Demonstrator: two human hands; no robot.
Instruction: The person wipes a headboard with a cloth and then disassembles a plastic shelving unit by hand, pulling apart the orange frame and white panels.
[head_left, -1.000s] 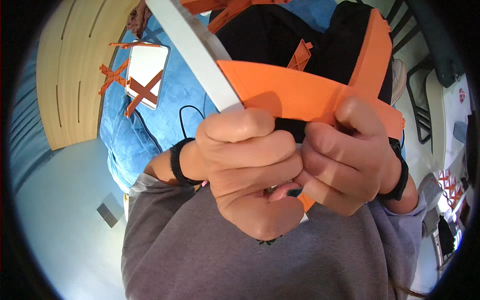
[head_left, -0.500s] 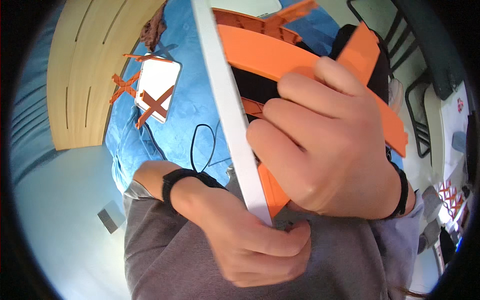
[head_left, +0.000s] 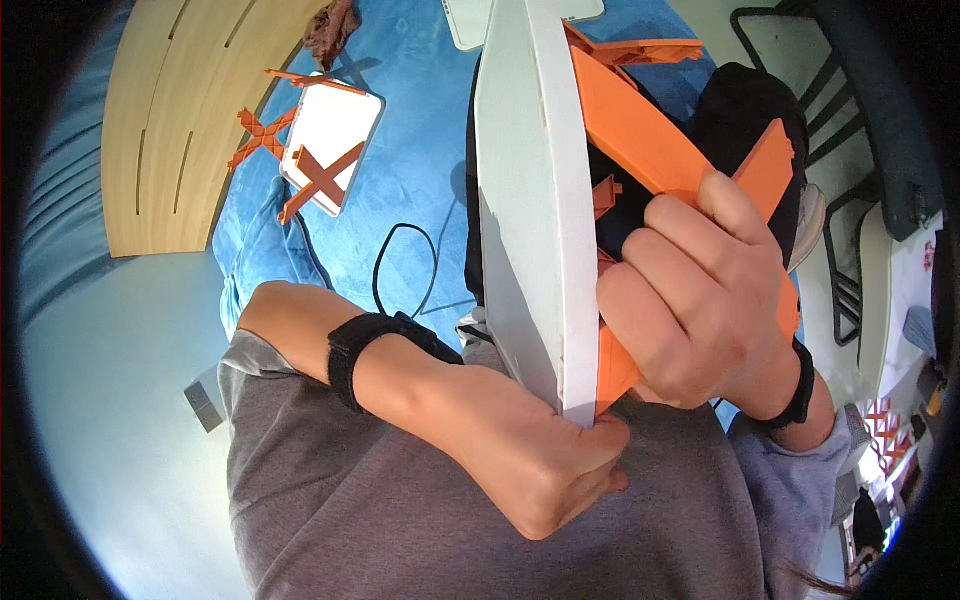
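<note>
A white panel [head_left: 522, 210] stands on edge in front of me, its broad face turned left. Orange crossed legs [head_left: 640, 130] stick out from its right side. My left hand [head_left: 545, 455] is closed on the panel's lower corner, with the fingertips partly hidden. Wrapped round the orange legs close to the panel's edge is my right hand [head_left: 700, 290], knuckles toward me. The thumb of the right hand is hidden. Black straps circle both wrists.
On the blue blanket [head_left: 410, 150] at left lies another white panel [head_left: 325, 120] with loose orange X-shaped pieces [head_left: 322, 182] on and beside it. A black cable [head_left: 376, 262] loops nearby. Brown cloth [head_left: 330, 35] lies farther back. Black metal chairs [head_left: 838, 130] stand at right.
The white panel with its orange legs has shifted right and turned, so its broad face shows more. Both hands have moved with it and keep their grip.
</note>
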